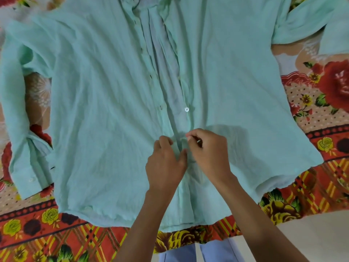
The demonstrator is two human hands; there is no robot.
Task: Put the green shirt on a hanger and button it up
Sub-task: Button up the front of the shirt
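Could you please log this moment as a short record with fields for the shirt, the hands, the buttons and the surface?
shirt: pale green crinkled cotton shirt lying flat, front up
placket: open above the hands
button: white round button undone, on the right-hand front edge
left hand: pinches the placket edge
right hand: pinches the opposite edge
surface: red and yellow floral bedsheet
hanger: cannot tell

Green shirt on floral bedspread

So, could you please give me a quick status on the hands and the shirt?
Left hand and right hand both pinching the shirt front, low down. White button above still undone. Nothing in the way.
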